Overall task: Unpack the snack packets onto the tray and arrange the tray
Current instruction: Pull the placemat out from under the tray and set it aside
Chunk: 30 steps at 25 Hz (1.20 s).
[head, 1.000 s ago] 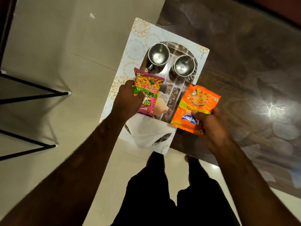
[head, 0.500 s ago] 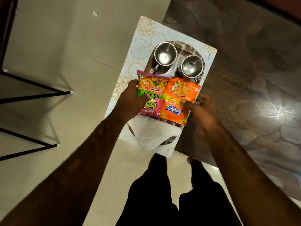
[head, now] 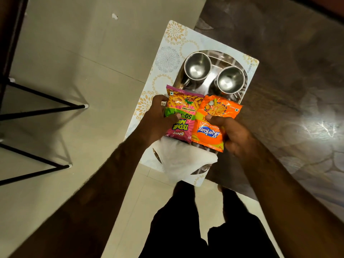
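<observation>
A steel tray (head: 221, 60) lies on a floral white placemat (head: 173, 36) at the corner of the dark table (head: 288, 53). Two steel cups, one on the left (head: 197, 67) and one on the right (head: 230, 81), stand at the tray's far end. My left hand (head: 156, 120) grips the pink Bingo packet (head: 183, 110) by its left side, thumb on its face. My right hand (head: 232, 133) grips the orange Kurkure packet (head: 214, 118) by its right side. Both packets lie side by side over the tray's middle. A white napkin (head: 182, 159) covers the near end.
The table's corner overhangs a beige tiled floor (head: 83, 53). Black metal legs (head: 42, 107) of some furniture stand at the left. My dark trousers (head: 195, 226) and feet show below the tray.
My right hand brought the orange packet from beside the tray onto it, up against the pink one, and now has its thumb pressed on the packet. My left hand kept hold of the pink packet.
</observation>
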Each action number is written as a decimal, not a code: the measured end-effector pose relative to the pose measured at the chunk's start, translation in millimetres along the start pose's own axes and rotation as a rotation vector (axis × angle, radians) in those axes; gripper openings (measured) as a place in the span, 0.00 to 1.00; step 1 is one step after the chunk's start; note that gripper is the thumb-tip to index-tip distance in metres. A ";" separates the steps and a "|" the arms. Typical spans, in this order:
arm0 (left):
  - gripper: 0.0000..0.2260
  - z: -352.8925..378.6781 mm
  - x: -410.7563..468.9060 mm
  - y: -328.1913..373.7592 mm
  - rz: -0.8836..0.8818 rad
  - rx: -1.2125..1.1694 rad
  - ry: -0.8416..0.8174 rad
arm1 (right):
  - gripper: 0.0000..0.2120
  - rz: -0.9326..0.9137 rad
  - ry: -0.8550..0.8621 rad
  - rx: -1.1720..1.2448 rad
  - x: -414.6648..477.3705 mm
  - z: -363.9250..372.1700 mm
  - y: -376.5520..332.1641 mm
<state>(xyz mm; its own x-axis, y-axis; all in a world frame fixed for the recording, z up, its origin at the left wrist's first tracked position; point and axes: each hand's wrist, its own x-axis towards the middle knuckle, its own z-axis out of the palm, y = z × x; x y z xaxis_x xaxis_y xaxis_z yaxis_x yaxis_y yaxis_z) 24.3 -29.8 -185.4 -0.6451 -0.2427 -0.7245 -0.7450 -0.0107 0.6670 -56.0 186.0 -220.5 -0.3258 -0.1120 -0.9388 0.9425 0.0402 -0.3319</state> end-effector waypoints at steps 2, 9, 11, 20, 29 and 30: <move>0.23 -0.9 0.2 -0.5 -0.009 -0.035 -0.007 | 0.23 0.012 0.000 0.005 -1.6 1.4 -1.6; 0.14 -27.2 17.6 1.5 -0.004 0.235 0.405 | 0.21 0.037 -0.043 0.049 -7.7 1.2 -2.6; 0.27 -35.4 25.3 -3.2 -0.129 0.470 0.448 | 0.19 0.049 -0.044 0.057 -5.9 0.5 -1.9; 0.14 -43.3 5.2 2.9 -0.004 0.520 0.332 | 0.08 0.022 -0.053 0.098 -6.0 -9.2 -2.8; 0.13 -63.7 -58.9 48.7 0.164 0.725 0.437 | 0.07 0.016 0.019 0.034 -10.3 -26.1 -12.0; 0.14 -64.0 -67.1 54.4 0.174 0.730 0.445 | 0.06 0.011 0.015 0.039 -10.9 -27.6 -11.6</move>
<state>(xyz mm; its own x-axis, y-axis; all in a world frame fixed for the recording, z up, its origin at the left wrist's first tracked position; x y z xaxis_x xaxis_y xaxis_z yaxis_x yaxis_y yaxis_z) 37.9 -76.1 -89.4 -0.7474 -0.5407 -0.3860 -0.6626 0.6494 0.3732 -65.4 214.2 -209.0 -0.3164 -0.0972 -0.9436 0.9481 0.0024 -0.3181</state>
